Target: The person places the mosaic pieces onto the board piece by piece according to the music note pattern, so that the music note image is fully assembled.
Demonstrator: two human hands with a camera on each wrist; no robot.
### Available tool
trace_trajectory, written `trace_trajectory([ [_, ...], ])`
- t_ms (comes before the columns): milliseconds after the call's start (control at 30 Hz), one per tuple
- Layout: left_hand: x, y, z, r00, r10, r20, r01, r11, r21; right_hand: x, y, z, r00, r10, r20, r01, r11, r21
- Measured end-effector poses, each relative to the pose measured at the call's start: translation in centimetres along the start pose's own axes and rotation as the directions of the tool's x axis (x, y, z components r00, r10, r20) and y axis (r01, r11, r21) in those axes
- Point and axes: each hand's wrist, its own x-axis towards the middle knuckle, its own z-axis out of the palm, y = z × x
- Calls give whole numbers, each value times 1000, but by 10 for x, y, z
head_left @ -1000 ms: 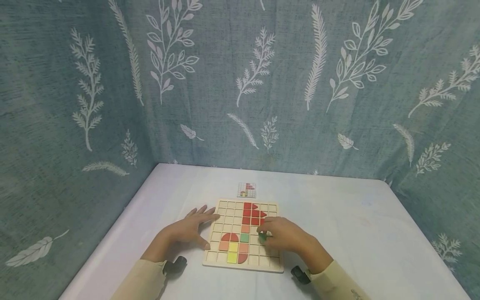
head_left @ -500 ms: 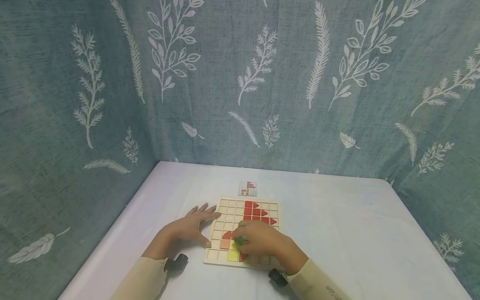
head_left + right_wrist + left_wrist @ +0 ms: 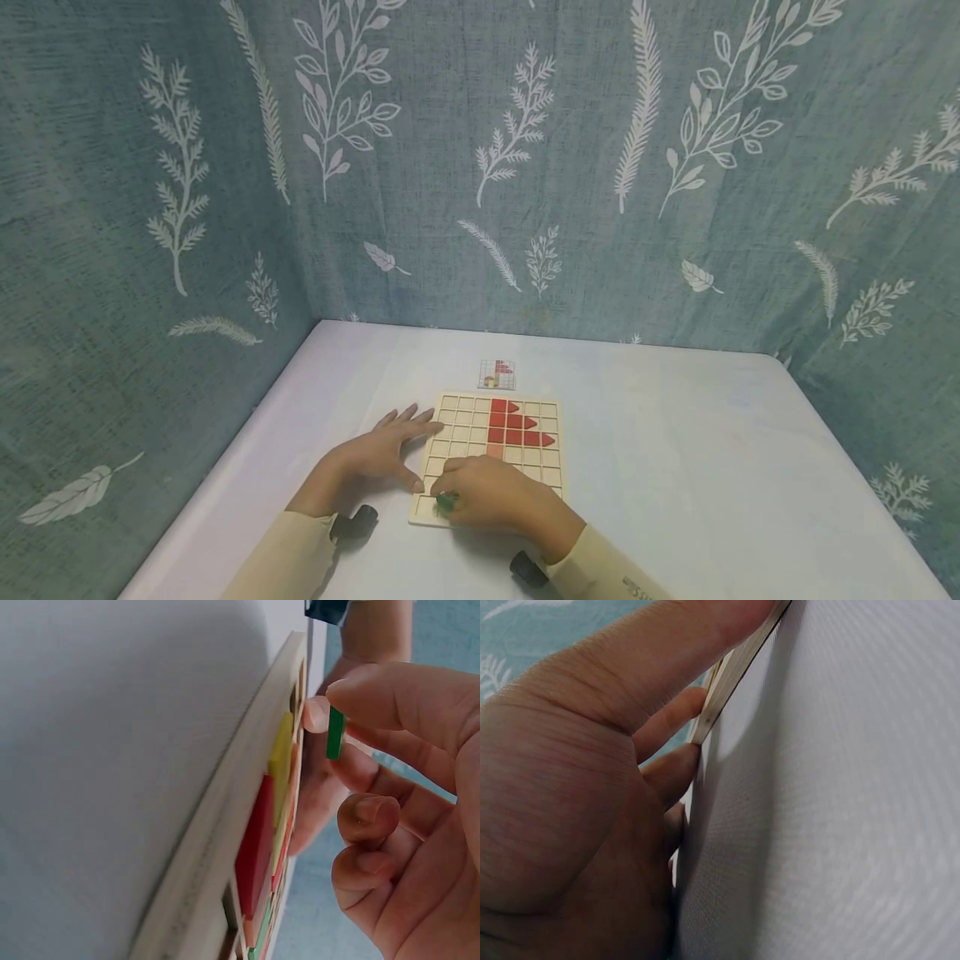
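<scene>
A wooden grid board (image 3: 461,433) lies on the table, with red pieces (image 3: 514,436) in its upper right cells and a salmon square (image 3: 495,450) below them. Thumb and fingers of my right hand (image 3: 491,493) pinch a small thin green tile (image 3: 335,736), held just off the board's lower left part. That hand hides the lower middle cells in the head view. The right wrist view shows a yellow piece (image 3: 280,757) and a red piece (image 3: 256,838) set in the board there. My left hand (image 3: 378,458) has its fingers spread and touches the board's left edge.
Behind the board lies a small pattern card (image 3: 497,374) with a printed grid. A white cloth covers the table (image 3: 660,450). Patterned blue-green fabric (image 3: 450,167) hangs at the back and sides.
My right hand has moved left across the board with the green tile, from the right-hand cells to the lower left. The left hand has stayed at the edge.
</scene>
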Motion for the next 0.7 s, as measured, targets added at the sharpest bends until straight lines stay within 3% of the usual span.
trace_trajectory([
  [267, 0, 3, 0, 1000, -23, -2, 23, 1000, -12, 1, 1, 3, 999, 27, 21, -26, 999, -37],
  [700, 0, 3, -1, 999, -32, 4, 32, 999, -16, 8, 1, 9, 1000, -17, 20, 18, 999, -44],
])
